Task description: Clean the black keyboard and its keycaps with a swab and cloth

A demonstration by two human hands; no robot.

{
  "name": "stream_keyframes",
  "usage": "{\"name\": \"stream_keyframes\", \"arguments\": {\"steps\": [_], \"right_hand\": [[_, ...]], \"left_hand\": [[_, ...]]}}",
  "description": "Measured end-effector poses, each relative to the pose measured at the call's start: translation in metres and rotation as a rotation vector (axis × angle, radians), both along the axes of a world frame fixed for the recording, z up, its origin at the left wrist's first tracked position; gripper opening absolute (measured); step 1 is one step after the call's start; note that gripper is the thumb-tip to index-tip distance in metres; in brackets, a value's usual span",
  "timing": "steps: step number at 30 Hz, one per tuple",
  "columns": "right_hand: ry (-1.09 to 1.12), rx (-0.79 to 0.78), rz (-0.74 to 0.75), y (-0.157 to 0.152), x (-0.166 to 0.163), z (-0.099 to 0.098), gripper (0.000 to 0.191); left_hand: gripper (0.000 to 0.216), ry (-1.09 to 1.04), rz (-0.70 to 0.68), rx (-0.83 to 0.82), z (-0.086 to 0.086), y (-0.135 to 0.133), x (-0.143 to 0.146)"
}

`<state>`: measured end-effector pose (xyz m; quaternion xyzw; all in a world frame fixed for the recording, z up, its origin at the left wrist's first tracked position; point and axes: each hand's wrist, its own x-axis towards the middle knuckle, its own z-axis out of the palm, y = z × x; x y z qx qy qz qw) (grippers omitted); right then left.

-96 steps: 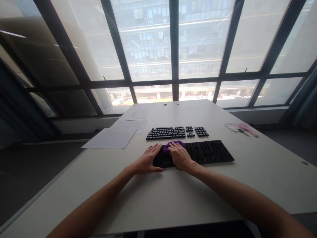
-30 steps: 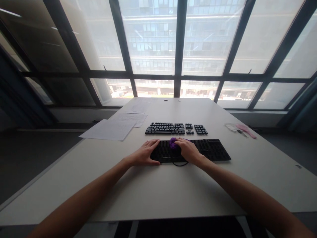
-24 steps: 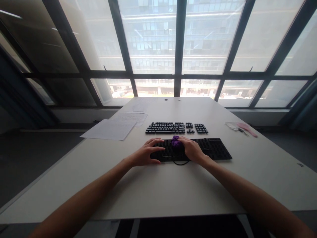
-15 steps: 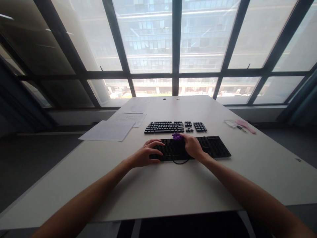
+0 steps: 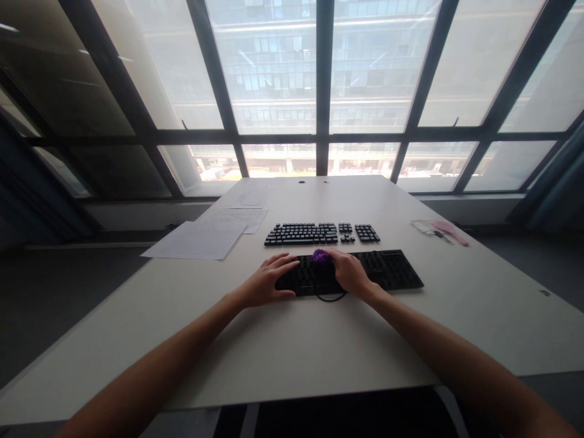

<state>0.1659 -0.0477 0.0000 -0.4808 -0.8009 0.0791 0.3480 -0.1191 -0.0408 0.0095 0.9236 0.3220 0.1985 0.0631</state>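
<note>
A black keyboard base (image 5: pixel 396 271) lies across the desk in front of me, its keycaps off and its surface dark. On its left end rests my left hand (image 5: pixel 269 280), open, fingers spread over the top and thumb by the near edge. My right hand (image 5: pixel 350 271) is closed on a purple soft lump (image 5: pixel 322 257), pressing it against the upper middle of the base; the fingertips are partly hidden. Just beyond the base, loose black keycaps (image 5: pixel 301 233) stand grouped in keyboard layout. A thin black cable (image 5: pixel 331 298) loops out at the near edge.
Sheets of paper (image 5: pixel 196 240) lie at the left of the white desk (image 5: pixel 292 353). Toward the right edge are a clear plastic bag (image 5: pixel 423 227), a pink handled item (image 5: pixel 449 230) and a small dark tool (image 5: pixel 441 236). Large windows rise beyond the desk.
My right hand has shifted slightly left with the purple lump, which now looks rounder and more bunched. My left hand's fingers have straightened a little, staying on the left end.
</note>
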Motion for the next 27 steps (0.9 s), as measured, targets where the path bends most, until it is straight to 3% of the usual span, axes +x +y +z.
{"name": "stream_keyframes", "arguments": {"steps": [3, 5, 11, 17, 19, 23, 27], "right_hand": [[-0.145, 0.007, 0.155, -0.002, -0.003, -0.002, 0.061], [-0.216, -0.01, 0.165, -0.003, -0.002, -0.001, 0.065], [-0.288, -0.047, -0.037, -0.004, 0.019, 0.008, 0.055], [-0.117, -0.017, -0.273, 0.0, 0.025, 0.015, 0.054], [-0.075, 0.012, -0.21, 0.002, 0.016, 0.01, 0.056], [-0.19, 0.005, 0.07, 0.003, -0.004, -0.002, 0.063], [-0.28, -0.054, 0.089, -0.001, -0.006, -0.001, 0.071]], "left_hand": [[0.091, 0.079, 0.076, -0.031, -0.004, 0.004, -0.004], [0.096, 0.117, 0.087, -0.058, -0.006, 0.006, -0.006], [0.1, 0.13, 0.085, -0.088, -0.004, 0.007, -0.007], [0.1, 0.114, 0.08, -0.103, -0.004, 0.006, -0.007], [0.1, 0.117, 0.079, -0.101, -0.004, 0.007, -0.007], [0.1, 0.132, 0.076, -0.087, -0.005, 0.008, -0.007], [0.1, 0.142, 0.073, -0.09, -0.004, 0.009, -0.007]]}}
